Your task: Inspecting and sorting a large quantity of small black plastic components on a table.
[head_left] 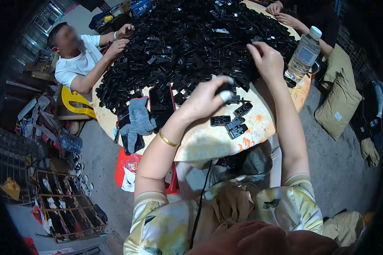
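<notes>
In the head view, I see the person's left hand (206,98) curled beside a few loose black plastic pieces (236,127) on the round table (204,144), thumb and forefinger a little apart; I can't tell whether they grip anything. The right hand (269,64) bends at the edge of the big black heap (178,51), its grip unclear too. A clear bottle (303,56) stands near it.

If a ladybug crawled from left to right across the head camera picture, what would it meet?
Wooden rack → grey cloth → the wearer's left hand → the wearer's right hand → clear bottle → tan bundle.
</notes>
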`<action>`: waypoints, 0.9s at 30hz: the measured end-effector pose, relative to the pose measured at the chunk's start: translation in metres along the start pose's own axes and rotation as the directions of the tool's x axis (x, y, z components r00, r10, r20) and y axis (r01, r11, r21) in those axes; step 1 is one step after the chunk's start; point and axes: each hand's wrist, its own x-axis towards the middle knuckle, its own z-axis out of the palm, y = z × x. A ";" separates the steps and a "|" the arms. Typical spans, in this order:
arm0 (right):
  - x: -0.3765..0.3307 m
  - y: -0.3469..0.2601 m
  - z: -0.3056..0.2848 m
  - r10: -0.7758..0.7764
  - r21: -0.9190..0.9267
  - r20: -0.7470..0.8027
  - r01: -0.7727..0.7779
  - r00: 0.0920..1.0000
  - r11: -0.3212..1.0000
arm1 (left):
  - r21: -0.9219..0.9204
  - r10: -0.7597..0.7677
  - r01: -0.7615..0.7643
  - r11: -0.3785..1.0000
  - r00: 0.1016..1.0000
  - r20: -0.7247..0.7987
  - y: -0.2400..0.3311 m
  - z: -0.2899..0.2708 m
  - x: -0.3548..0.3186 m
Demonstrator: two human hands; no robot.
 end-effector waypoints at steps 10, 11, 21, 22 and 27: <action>-0.018 -0.004 0.021 -0.054 -0.319 0.296 0.152 0.954 0.935 | 0.273 -0.070 0.146 0.951 0.961 -0.269 -0.010 0.011 0.006; -0.018 -0.004 0.021 -0.056 -0.316 0.296 0.153 0.953 0.936 | 0.278 -0.035 0.126 0.952 0.950 -0.311 -0.012 0.016 0.009; -0.011 -0.001 0.019 0.115 0.324 0.346 -0.233 0.931 0.917 | 0.516 0.201 -0.170 0.840 0.980 -0.004 -0.022 0.019 0.027; -0.011 0.001 0.020 0.114 0.324 0.346 -0.232 0.931 0.917 | 0.528 0.193 -0.162 0.833 0.981 -0.003 -0.022 0.018 0.027; -0.010 -0.013 0.007 0.021 0.724 0.496 -0.426 0.868 0.543 | 0.375 0.144 -0.061 0.925 0.969 -0.199 -0.028 0.016 0.030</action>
